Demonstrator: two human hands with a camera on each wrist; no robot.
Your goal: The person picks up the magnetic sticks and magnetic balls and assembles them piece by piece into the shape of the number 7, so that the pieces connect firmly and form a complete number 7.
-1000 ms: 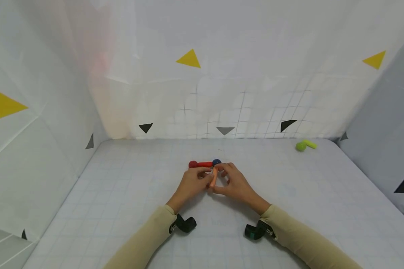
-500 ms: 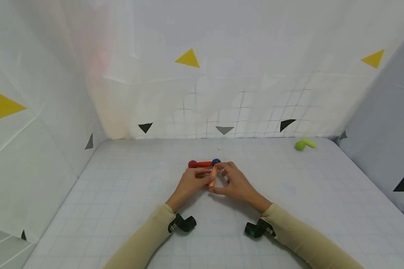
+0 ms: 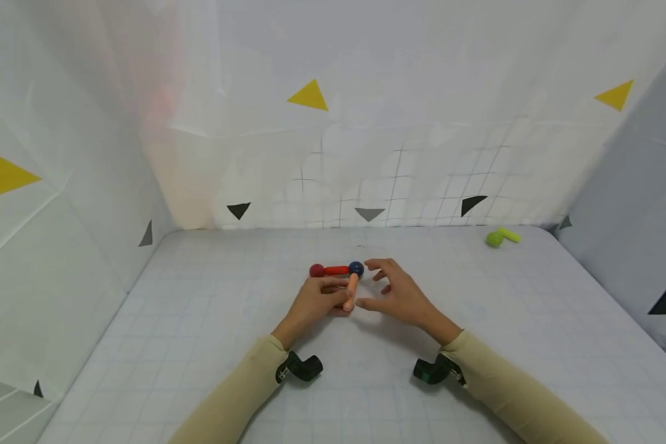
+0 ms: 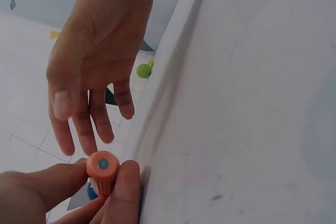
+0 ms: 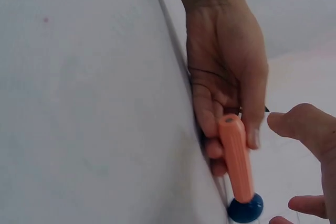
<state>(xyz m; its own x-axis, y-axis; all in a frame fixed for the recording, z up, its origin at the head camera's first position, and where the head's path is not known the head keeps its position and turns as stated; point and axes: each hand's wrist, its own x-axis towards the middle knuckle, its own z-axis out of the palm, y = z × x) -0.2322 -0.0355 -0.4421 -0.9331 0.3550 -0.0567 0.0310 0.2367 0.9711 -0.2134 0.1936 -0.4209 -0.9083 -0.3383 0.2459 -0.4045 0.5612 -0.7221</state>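
My left hand [image 3: 313,304] pinches an orange magnetic rod [image 3: 353,283] between thumb and fingers. The rod's far end touches a blue ball [image 3: 356,268], as the right wrist view confirms. In the left wrist view a small grey disc shows in the near end of the orange rod [image 4: 102,170]. From the blue ball a red rod [image 3: 337,270] runs left to a dark red ball [image 3: 317,271], all lying in line on the table. Just right of the orange rod, apart from it, my right hand [image 3: 402,296] holds nothing, its fingers spread and slightly bent.
A green ball [image 3: 494,239] and a lime-green rod [image 3: 509,235] lie at the back right of the white table [image 3: 244,259]. White sheets with yellow, grey and black triangles rise behind and on both sides. Each wrist carries a dark camera [image 3: 305,368].
My right hand has let go of the orange rod and moved away to the right, its fingers spreading. My left hand keeps its pinch on the rod, nearly still.
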